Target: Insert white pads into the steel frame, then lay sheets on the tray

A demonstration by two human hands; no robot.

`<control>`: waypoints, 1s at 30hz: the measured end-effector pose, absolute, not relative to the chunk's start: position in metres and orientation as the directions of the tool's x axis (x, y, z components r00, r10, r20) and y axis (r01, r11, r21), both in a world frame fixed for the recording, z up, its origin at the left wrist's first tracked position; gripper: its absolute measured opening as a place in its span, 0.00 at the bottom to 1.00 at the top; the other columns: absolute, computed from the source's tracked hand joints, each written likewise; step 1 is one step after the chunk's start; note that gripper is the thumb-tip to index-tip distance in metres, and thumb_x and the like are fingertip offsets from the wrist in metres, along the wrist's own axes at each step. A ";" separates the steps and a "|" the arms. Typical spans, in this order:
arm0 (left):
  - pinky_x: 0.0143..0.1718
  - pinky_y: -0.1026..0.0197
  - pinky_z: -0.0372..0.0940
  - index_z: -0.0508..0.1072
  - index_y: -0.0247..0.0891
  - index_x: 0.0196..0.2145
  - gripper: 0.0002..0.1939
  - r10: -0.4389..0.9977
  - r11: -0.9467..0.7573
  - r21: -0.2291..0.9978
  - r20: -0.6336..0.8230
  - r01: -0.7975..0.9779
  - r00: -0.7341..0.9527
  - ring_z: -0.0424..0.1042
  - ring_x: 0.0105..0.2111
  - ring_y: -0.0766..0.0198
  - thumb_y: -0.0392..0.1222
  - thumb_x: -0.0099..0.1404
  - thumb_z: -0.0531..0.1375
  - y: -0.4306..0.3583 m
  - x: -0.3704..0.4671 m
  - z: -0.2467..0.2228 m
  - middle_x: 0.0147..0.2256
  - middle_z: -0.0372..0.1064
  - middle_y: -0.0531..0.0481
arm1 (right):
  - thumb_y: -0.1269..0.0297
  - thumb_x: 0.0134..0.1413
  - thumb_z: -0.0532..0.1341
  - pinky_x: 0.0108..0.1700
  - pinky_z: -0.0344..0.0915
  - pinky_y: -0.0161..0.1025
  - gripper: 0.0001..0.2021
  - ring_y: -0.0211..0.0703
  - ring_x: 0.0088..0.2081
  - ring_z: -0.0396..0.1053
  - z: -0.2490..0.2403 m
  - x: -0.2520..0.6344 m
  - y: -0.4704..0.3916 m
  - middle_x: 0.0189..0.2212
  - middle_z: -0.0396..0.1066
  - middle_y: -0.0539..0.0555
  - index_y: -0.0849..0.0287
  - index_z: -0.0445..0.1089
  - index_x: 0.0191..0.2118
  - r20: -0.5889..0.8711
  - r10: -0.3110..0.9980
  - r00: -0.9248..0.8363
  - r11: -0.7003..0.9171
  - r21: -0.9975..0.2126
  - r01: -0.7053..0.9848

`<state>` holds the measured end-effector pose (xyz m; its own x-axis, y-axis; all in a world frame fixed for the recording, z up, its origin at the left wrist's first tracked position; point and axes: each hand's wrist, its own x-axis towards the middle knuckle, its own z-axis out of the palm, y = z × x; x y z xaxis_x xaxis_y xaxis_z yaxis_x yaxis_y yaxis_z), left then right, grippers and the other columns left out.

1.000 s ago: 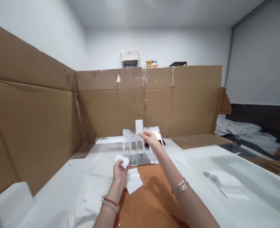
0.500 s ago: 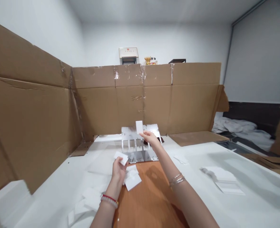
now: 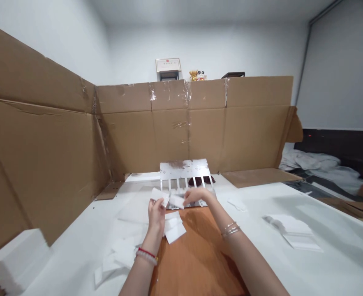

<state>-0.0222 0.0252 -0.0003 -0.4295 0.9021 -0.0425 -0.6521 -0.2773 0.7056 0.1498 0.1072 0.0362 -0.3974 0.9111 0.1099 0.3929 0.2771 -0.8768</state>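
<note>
The white card in the right hand (image 3: 177,201) is small, flat and plain, with straight edges; it tilts down toward the right hand and looks slightly blurred, so any marking on it cannot be made out. It is in the air over the near part of the slotted metal stand (image 3: 183,167), just beside the white card in the left hand (image 3: 159,196), an equally plain rectangle slanting down to the right; whether that one is a single layer or several cannot be told. The right hand (image 3: 196,195) pinches its card by the right end between thumb and fingertips, and the left hand (image 3: 157,213) grips the other with the thumb over its lower edge. Below them, loose white cards (image 3: 175,231) overlap on the orange-brown wooden board (image 3: 196,255). The metal stand has a smudged upper panel above narrow bars, with a dark red object (image 3: 196,181) partly visible behind it. A scattered white pile (image 3: 116,261) and a thick white stack (image 3: 17,261) lie to the left on the white tabletop (image 3: 249,242), while a fanned white stack (image 3: 292,232) lies well to the right. Cardboard panels (image 3: 206,139) enclose the far and left sides.
</note>
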 end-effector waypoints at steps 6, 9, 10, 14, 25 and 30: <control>0.33 0.62 0.72 0.73 0.33 0.40 0.03 0.896 -0.302 0.716 -0.012 -0.630 -0.443 0.73 0.32 0.66 0.33 0.68 0.63 0.027 -0.024 -0.003 0.37 0.72 0.51 | 0.63 0.36 0.78 0.27 0.63 0.33 0.14 0.36 0.25 0.68 0.049 0.138 0.086 0.26 0.74 0.48 0.59 0.77 0.31 -0.022 0.748 -0.663 0.299 -0.881 0.367; 0.36 0.60 0.72 0.74 0.33 0.41 0.06 0.906 -0.294 0.726 0.004 -0.622 -0.423 0.75 0.35 0.64 0.30 0.66 0.64 0.028 -0.020 -0.004 0.38 0.74 0.50 | 0.54 0.39 0.75 0.31 0.62 0.35 0.15 0.39 0.29 0.69 0.056 0.134 0.082 0.28 0.75 0.48 0.56 0.77 0.32 0.093 0.746 -0.659 0.328 -0.913 0.242; 0.36 0.60 0.72 0.74 0.33 0.40 0.06 0.910 -0.288 0.730 0.007 -0.619 -0.416 0.75 0.35 0.64 0.28 0.65 0.64 0.028 -0.019 -0.004 0.38 0.74 0.51 | 0.52 0.40 0.74 0.31 0.61 0.35 0.15 0.39 0.28 0.68 0.057 0.132 0.082 0.27 0.74 0.48 0.57 0.76 0.30 0.118 0.747 -0.654 0.331 -0.919 0.213; 0.33 0.63 0.71 0.74 0.32 0.40 0.08 0.913 -0.277 0.740 0.004 -0.613 -0.407 0.74 0.33 0.66 0.26 0.64 0.64 0.028 -0.018 -0.004 0.38 0.74 0.51 | 0.54 0.38 0.75 0.29 0.57 0.36 0.16 0.37 0.24 0.63 0.049 0.127 0.090 0.20 0.69 0.48 0.60 0.72 0.23 0.194 0.793 -0.578 0.334 -0.931 0.145; 0.28 0.64 0.70 0.73 0.33 0.42 0.07 0.890 -0.168 0.720 -0.183 -0.673 -0.418 0.71 0.29 0.68 0.40 0.70 0.62 0.035 -0.025 -0.013 0.36 0.71 0.51 | 0.54 0.64 0.62 0.32 0.65 0.36 0.14 0.36 0.27 0.65 0.053 0.130 0.112 0.29 0.67 0.47 0.61 0.68 0.35 0.400 0.916 -0.019 0.395 -0.909 -0.134; 0.30 0.63 0.71 0.72 0.34 0.44 0.09 0.876 -0.152 0.706 -0.227 -0.692 -0.425 0.72 0.31 0.66 0.42 0.71 0.61 0.035 -0.025 -0.010 0.38 0.72 0.50 | 0.56 0.65 0.63 0.32 0.65 0.36 0.14 0.35 0.26 0.64 0.059 0.130 0.110 0.27 0.66 0.46 0.61 0.67 0.32 0.400 0.916 0.044 0.400 -0.895 -0.196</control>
<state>-0.0252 0.0350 -0.0104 -0.4249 0.8763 -0.2272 -0.6918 -0.1525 0.7058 0.1304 0.1105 0.0590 0.0436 0.9157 0.3995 -0.1959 0.4000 -0.8953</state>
